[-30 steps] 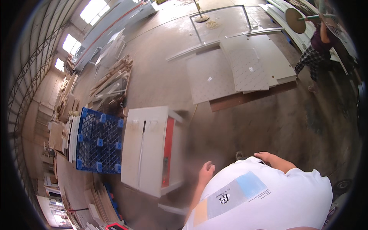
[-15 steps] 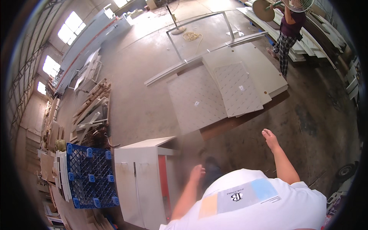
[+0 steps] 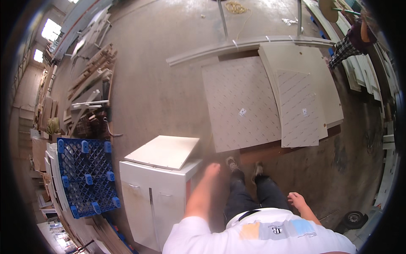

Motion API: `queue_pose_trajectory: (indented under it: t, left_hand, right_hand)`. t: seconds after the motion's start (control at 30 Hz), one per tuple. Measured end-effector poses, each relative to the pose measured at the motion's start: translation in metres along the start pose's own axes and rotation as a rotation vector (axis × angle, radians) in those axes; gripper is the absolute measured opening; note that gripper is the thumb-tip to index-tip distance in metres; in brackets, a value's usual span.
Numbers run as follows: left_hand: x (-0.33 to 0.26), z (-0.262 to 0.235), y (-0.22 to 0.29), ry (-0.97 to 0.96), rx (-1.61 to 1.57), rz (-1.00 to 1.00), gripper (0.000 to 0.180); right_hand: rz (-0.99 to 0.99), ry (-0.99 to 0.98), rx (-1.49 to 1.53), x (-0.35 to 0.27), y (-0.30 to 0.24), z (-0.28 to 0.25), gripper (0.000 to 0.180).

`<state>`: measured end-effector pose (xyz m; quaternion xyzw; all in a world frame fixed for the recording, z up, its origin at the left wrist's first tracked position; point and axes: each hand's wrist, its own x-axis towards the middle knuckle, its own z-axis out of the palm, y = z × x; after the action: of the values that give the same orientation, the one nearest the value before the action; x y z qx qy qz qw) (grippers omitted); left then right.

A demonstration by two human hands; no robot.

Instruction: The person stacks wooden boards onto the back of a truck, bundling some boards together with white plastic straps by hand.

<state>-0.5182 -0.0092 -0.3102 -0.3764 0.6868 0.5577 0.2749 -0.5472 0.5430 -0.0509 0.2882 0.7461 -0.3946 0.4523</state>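
My left hand (image 3: 212, 169) hangs just right of a white two-door cabinet (image 3: 141, 197), apart from it; motion blur smears its fingers. On the cabinet's top lies a loose white panel (image 3: 165, 151), set at an angle. Low at my right side is my right hand (image 3: 297, 200), its fingers loosely bent and apart, with nothing visible in them. Ahead on the floor are a large patterned sheet (image 3: 241, 106), a narrower patterned sheet (image 3: 299, 110) and a stack of cream boards (image 3: 325, 84). My shoes point toward these sheets.
A blue plastic pallet (image 3: 88, 180) stands upright left of the cabinet. Beyond it lies a heap of scrap wood (image 3: 91, 91). Long white strips (image 3: 249, 44) run behind the boards. Another person (image 3: 357, 40) stands at the upper right. A small wheel (image 3: 354, 219) sits at the lower right.
My view has tipped downward, bringing my legs and shoes into sight. The cabinet's top panel now shows more fully. My left hand has swung; the other person appears farther right.
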Motion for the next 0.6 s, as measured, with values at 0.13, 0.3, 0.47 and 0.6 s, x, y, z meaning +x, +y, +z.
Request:
queue_pose_trajectory:
  t: [0.13,0.3,0.47,0.6]
  left_hand:
    - [0.079,-0.016,0.04,0.017,-0.349,-0.061,0.027]
    - [0.165,-0.018,0.062,0.369,-0.064,-0.146,0.074]
    - [0.195,0.005,0.064,0.312,-0.414,-0.132,0.076]
    - [0.189,0.007,0.06,0.489,-0.305,-0.014,0.074]
  right_hand:
    - [0.086,-0.034,0.064,0.016,-0.026,0.024,0.037]
    - [0.066,0.008,0.039,0.05,-0.046,0.04,0.035]
    - [0.136,0.062,0.164,0.064,-0.039,0.032,0.034]
    - [0.156,0.044,0.164,0.064,-0.073,0.035,0.035]
